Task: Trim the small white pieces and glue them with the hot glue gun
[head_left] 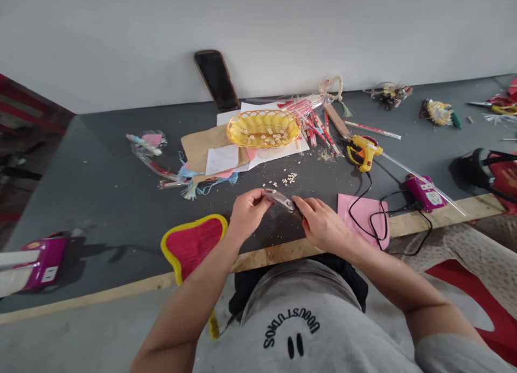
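My right hand [323,222] is wrapped around the dark handle of a pair of scissors [285,201], with the silver blades pointing left. At the blade tips, the fingers of my left hand [249,211] are pinched together; what sits in them is too small to make out. Just beyond the blades lies a small pile of pale cut bits [290,178], with more scattered on the grey table [125,222]. Farther back, a yellow woven basket [264,142] holds several pale clumps. Beside my left forearm is a red, yellow-edged fan-shaped piece [194,243].
Right of the basket lie red patterned straws [323,131] and a yellow glue gun [364,153], its black cord running over pink sheets [347,206] to a purple box [426,192]. A phone [217,79] leans on the wall. Another purple box [46,262] stands left.
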Motion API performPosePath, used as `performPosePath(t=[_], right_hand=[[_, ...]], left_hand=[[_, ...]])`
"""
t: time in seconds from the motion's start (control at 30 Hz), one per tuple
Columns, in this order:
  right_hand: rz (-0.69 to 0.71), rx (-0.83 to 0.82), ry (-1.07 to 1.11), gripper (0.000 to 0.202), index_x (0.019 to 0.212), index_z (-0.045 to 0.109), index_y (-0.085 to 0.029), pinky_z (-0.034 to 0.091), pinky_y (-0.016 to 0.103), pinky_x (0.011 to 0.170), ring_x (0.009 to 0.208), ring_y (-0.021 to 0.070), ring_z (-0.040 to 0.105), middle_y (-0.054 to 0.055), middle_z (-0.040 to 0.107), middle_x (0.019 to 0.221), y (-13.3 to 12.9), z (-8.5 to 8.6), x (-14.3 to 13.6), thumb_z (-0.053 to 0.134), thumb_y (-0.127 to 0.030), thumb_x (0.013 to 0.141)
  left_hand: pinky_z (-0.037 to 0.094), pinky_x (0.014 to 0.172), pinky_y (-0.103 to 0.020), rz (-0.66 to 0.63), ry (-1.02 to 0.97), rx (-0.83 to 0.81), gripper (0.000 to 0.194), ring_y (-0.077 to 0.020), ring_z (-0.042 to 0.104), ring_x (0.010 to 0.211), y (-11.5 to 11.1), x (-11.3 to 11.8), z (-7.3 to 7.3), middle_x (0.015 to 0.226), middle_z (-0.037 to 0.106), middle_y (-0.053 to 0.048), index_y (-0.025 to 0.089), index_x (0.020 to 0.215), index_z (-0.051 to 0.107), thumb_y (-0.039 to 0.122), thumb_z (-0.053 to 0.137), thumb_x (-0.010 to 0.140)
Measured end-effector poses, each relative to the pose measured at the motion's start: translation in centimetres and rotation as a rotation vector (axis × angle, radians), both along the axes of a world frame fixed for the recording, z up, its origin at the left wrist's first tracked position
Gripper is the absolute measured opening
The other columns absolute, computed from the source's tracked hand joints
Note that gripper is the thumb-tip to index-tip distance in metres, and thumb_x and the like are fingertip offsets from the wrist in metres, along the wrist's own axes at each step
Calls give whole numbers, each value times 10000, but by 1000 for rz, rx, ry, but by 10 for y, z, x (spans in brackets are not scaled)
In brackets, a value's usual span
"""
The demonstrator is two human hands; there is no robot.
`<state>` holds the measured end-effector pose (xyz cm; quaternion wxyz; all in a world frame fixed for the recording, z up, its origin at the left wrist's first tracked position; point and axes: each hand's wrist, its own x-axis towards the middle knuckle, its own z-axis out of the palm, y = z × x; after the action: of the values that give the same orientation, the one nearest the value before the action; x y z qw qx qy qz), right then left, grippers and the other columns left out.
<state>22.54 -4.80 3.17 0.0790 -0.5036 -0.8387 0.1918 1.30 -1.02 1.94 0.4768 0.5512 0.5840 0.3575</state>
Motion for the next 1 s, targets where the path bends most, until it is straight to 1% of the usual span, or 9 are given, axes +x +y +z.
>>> performPosePath(t=[0.07,0.17,0.33,0.43,0.53,0.63,0.83,0.9,1.0], right_hand=[[9,2,19,541,1437,424,-126,511,437,967,1038,266,619,155,641,1178,0,-2,0,437,-123,896],[17,-5,17,501,1416,438,-116,514,410,956,1017,256,626,151,643,1156,-1,-4,-1,433,-135,915],[8,-43,-74,521,1426,434,-135,513,380,911,975,241,636,128,655,1106,-1,-7,-1,423,-109,906],[-3,-37,-95,532,1461,406,-143,505,403,917,1052,267,617,144,643,1196,-1,-6,-2,424,-147,929],[-5,-40,-125,548,1501,364,-167,505,427,906,1117,292,590,155,619,1295,-1,-1,-2,424,-204,958],[20,-47,-141,563,1512,354,-167,510,436,894,1135,304,576,161,613,1317,-2,4,0,430,-202,955],[55,-59,-59,592,1488,372,-149,512,420,940,1073,266,615,146,628,1270,-3,1,4,438,-117,900],[64,-46,-15,597,1472,383,-148,510,408,952,1058,252,624,143,630,1248,-4,-2,4,442,-98,880],[61,-42,11,582,1450,400,-137,514,391,942,1027,245,639,135,641,1197,-5,-6,3,448,-98,872]], left_hand=[[401,588,-251,14,16,13,241,-147,527,598,-1,1,3,610,620,2,173,730,707,397,636,782],[383,577,-248,31,27,16,240,-141,503,591,-4,4,5,608,614,8,174,744,715,398,635,774],[371,581,-251,45,48,-2,237,-144,503,598,-6,6,-3,619,621,9,179,735,702,395,616,780],[366,577,-252,50,37,-3,229,-144,499,594,-5,6,-5,607,607,12,181,725,695,387,607,770],[380,591,-260,23,11,-15,214,-149,515,600,-3,4,-4,605,614,8,179,696,689,368,604,750],[405,607,-268,-22,-82,-80,193,-150,535,604,-1,2,-1,603,629,-4,174,661,688,350,627,712],[379,521,-259,-49,-356,-350,192,-130,526,524,1,-3,4,576,631,-20,163,679,713,329,722,583],[370,506,-257,-44,-388,-381,192,-123,518,506,1,-3,5,574,630,-24,161,668,708,321,744,568],[376,511,-262,-51,-375,-365,211,-127,524,516,0,-2,4,590,636,-32,157,672,703,341,763,589]])
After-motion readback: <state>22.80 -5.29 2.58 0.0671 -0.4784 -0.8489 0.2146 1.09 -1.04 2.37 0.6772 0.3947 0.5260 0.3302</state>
